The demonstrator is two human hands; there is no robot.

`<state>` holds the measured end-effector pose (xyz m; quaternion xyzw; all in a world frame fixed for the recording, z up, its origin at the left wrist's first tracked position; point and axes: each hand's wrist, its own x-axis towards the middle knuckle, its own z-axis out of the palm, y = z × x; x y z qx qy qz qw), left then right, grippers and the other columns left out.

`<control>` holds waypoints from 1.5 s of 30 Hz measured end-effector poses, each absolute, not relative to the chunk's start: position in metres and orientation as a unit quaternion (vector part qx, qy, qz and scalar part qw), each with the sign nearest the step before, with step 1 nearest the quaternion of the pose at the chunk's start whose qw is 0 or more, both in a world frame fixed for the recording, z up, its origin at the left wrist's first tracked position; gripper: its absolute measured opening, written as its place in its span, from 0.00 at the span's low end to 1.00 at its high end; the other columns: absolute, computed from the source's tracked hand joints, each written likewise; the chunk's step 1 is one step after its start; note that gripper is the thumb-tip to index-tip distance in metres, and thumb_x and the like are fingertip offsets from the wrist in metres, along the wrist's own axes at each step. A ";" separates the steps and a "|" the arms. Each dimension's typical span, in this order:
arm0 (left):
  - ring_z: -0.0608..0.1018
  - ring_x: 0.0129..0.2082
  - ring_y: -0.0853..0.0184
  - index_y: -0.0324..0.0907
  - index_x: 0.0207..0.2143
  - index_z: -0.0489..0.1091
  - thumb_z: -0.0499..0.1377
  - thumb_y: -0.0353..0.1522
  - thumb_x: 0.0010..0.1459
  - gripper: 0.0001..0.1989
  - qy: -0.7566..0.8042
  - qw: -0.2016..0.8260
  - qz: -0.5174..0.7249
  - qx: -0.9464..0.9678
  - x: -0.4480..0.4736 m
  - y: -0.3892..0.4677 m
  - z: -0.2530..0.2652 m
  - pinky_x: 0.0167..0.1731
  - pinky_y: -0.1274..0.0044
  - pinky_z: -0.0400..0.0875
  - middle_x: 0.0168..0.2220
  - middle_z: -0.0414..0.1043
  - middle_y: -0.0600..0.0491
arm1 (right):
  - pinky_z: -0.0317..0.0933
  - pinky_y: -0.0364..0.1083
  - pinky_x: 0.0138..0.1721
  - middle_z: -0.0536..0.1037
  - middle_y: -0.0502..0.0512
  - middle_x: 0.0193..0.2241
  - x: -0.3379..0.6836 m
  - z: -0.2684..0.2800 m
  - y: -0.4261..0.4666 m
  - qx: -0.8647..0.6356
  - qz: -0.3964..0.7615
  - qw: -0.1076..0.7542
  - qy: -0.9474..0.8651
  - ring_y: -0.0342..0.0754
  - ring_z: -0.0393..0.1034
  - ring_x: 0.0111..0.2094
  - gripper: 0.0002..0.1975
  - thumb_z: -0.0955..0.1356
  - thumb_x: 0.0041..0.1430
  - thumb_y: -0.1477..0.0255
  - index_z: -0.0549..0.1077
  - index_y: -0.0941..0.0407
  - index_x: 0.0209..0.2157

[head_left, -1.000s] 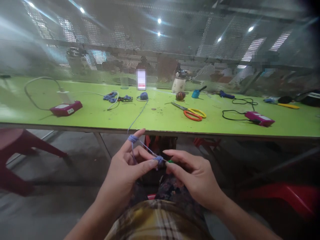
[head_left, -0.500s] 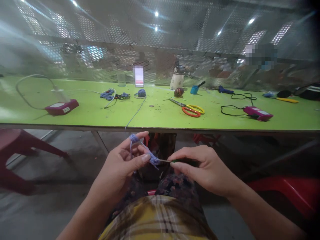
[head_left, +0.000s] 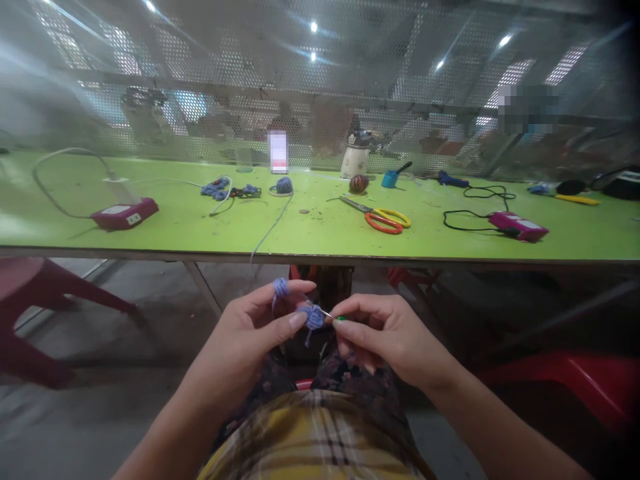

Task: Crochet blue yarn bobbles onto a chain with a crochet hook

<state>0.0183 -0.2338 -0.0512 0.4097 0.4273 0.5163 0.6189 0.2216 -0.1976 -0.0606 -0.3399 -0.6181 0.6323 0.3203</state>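
Observation:
Between thumb and fingers, my left hand (head_left: 255, 327) pinches a small piece of blue-purple crochet work (head_left: 314, 317). Yarn (head_left: 281, 288) is wound around its raised index finger, and a strand runs up over the table edge to a yarn ball (head_left: 283, 185). My right hand (head_left: 385, 330) grips a crochet hook (head_left: 327, 315) with a green handle, mostly hidden by the fingers. The hook's thin metal shaft points left and meets the crochet work; its tip is hard to make out there. Both hands are above my lap, in front of the table.
On the green table (head_left: 200, 237) lie scissors (head_left: 383, 219), a multicoloured yarn ball (head_left: 359, 184), crocheted pieces (head_left: 217, 189) and two magenta power boxes, one at left (head_left: 125, 214). A phone (head_left: 279, 152) and a jug (head_left: 355, 157) stand behind. Stools (head_left: 30, 307) flank me.
Both hands have come closer together. The crochet work has turned and shifted slightly, and the hook now slants up to the left through or behind it. The left index finger has moved slightly right.

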 end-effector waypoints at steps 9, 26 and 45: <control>0.74 0.30 0.73 0.48 0.42 0.78 0.70 0.31 0.48 0.16 0.450 0.576 0.519 0.444 0.022 -0.229 -0.052 0.34 0.81 0.68 0.29 0.74 0.58 | 0.53 0.35 0.14 0.73 0.48 0.20 0.219 -0.058 -0.199 -0.350 0.628 0.311 -0.622 0.35 0.59 0.14 0.10 0.71 0.58 0.66 0.75 0.60 0.35; 0.73 0.32 0.68 0.49 0.63 0.58 0.63 0.28 0.54 0.35 0.479 0.477 0.474 0.564 0.025 -0.227 -0.058 0.37 0.73 0.67 0.31 0.71 0.57 | 0.50 0.35 0.13 0.71 0.47 0.18 0.210 -0.060 -0.194 -0.371 0.663 0.278 -0.588 0.34 0.59 0.12 0.17 0.73 0.52 0.59 0.73 0.61 0.31; 0.73 0.29 0.70 0.41 0.65 0.51 0.68 0.26 0.48 0.44 0.432 0.598 0.481 0.474 0.023 -0.217 -0.061 0.34 0.77 0.65 0.28 0.74 0.57 | 0.54 0.37 0.16 0.65 0.44 0.14 0.207 -0.067 -0.199 -0.401 0.546 0.289 -0.677 0.37 0.59 0.14 0.07 0.68 0.59 0.69 0.73 0.59 0.33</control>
